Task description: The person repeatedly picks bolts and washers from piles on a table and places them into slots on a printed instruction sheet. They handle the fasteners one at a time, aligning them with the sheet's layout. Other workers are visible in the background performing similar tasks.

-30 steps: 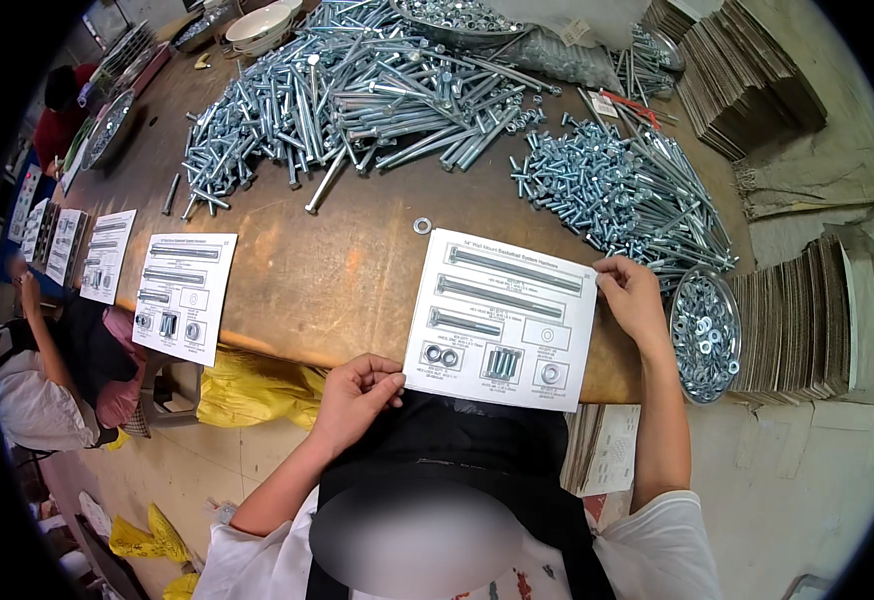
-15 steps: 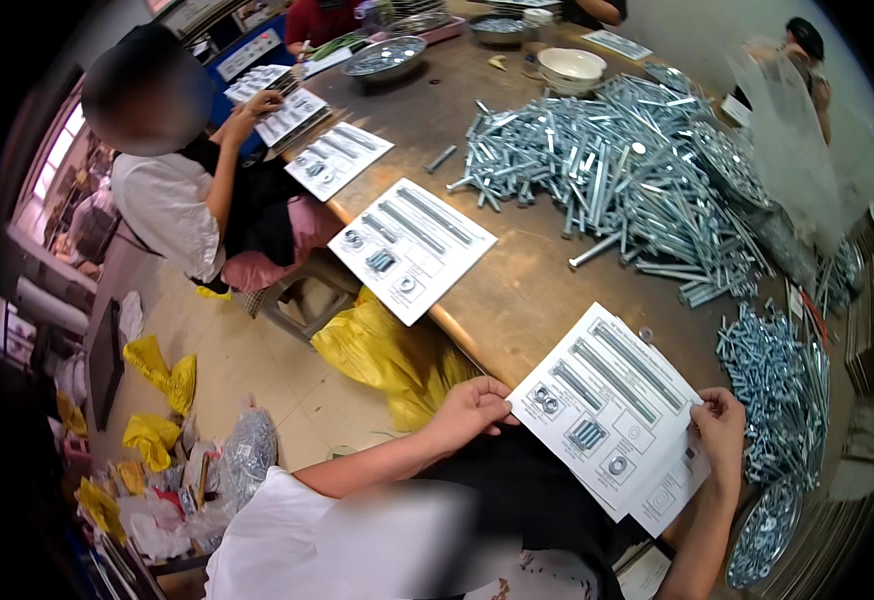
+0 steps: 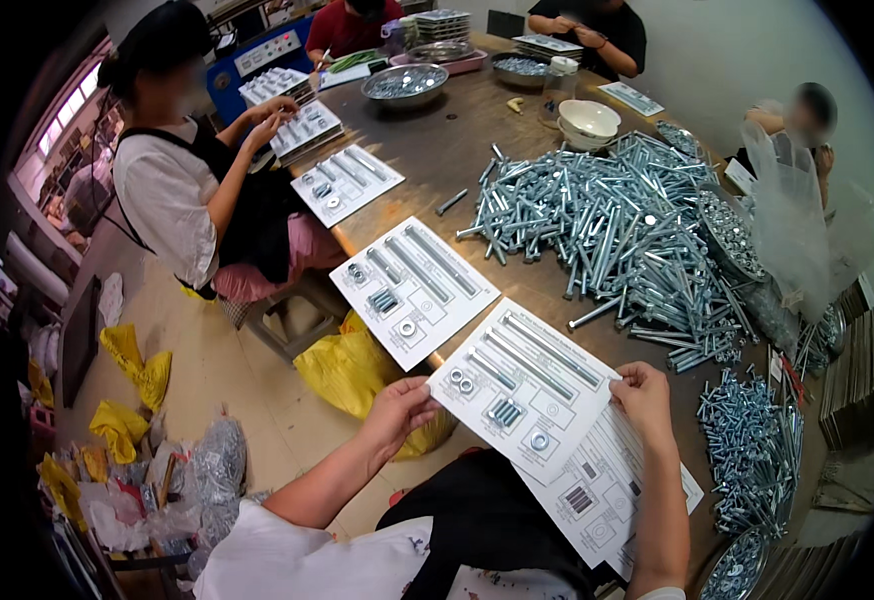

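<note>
Between my hands is a white card point(image 3: 517, 400) with long bolts, nuts and washers on its printed outlines. My left hand point(image 3: 400, 412) is closed on its left corner, thumb on top. Closed on its right corner is my right hand point(image 3: 645, 395). The card's far edge comes close to another white hardware card point(image 3: 415, 290) lying at the table edge. Partly under the held card, on my near side, lie printed sheets point(image 3: 597, 520) with outlines; my right forearm covers part of them.
A large heap of long bolts point(image 3: 597, 220) fills the table's middle right. Nearer are short bolts point(image 3: 752, 450) and a metal bowl of washers point(image 3: 737, 570). A co-worker point(image 3: 177, 190) handles stacked cards at left. A yellow bag point(image 3: 357, 375) hangs below the table edge.
Both hands have carried the card leftward and away from me, up to the neighbouring card. More of the printed sheets beneath now shows. The whole view has shifted slightly.
</note>
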